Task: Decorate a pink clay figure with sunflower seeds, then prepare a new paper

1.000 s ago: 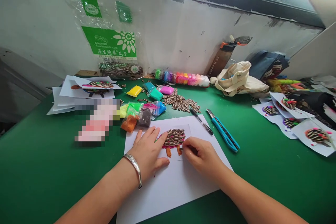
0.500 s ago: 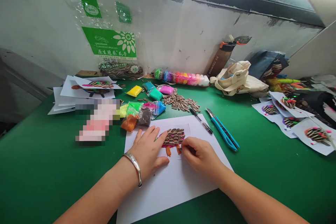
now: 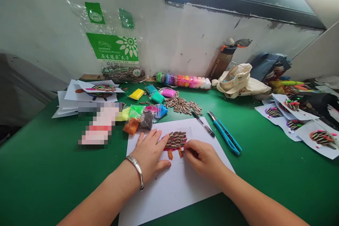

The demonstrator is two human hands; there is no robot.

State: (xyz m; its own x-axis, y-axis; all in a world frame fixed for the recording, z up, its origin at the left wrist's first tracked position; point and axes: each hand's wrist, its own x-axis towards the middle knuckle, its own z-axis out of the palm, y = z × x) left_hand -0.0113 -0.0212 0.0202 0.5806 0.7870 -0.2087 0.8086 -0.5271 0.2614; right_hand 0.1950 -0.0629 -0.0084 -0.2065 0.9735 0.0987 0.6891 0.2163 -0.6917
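Observation:
A sheet of white paper (image 3: 169,197) lies on the green table, bearing a turtle-like picture (image 3: 177,140). Its magenta clay body is covered with rows of striped sunflower seeds, and two orange clay legs (image 3: 170,154) stick out below. My left hand (image 3: 149,152) rests flat on the paper with fingers spread, its fingertips covering the picture's left side. My right hand (image 3: 200,155) is closed in a pinch beside the right orange leg. A small dark tip, which looks like a sunflower seed (image 3: 182,152), shows at its fingertips; the rest is hidden.
Loose sunflower seeds (image 3: 182,104) lie behind the paper, near bags of coloured clay (image 3: 132,125). A pen (image 3: 203,124) overlaps the paper's right edge, with a blue utility knife (image 3: 225,133) beside it. Other seed pictures (image 3: 319,137) lie right; a bottle (image 3: 222,60) leans on the wall.
The camera view has shifted slightly. Both hands keep nearly the same places on the paper, the right one still pinching at the right orange leg.

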